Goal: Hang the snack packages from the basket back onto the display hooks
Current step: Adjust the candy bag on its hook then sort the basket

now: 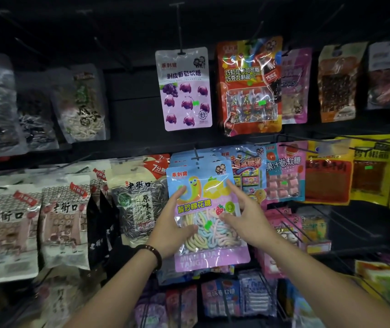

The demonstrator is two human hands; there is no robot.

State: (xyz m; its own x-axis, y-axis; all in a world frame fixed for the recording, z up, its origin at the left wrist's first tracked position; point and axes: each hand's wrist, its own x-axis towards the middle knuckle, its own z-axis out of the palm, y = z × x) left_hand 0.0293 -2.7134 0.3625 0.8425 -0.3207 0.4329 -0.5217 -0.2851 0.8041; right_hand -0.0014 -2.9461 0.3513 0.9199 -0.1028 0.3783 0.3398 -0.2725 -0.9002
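1. a marshmallow pack [209,235], blue on top and pink below, hangs at the front of a stack of like packs in the middle row of the display wall.
2. its top edge sits at a black hook [196,158] whose cross-shaped tip shows just above the pack.
3. the left hand [175,223] is open: its straight fingers [180,192] lie up along the pack's left edge and its thumb rests on the clear window.
4. the right hand [246,221] is open too: fingers spread, the forefinger [230,185] touches the pack near its upper right edge and the thumb touches the front.
5. a dark bead bracelet [152,253] circles the left wrist.
6. above the pack hangs a pink grape pack [184,91] on its own hook, with an orange pack [248,91] just to its right.
7. to the left of the marshmallow pack hangs a seed pack [137,204]. to its right, past one more candy pack, hangs a pink cube pack [284,171].
8. lower rows of packs show under both forearms, too blurred to tell apart.
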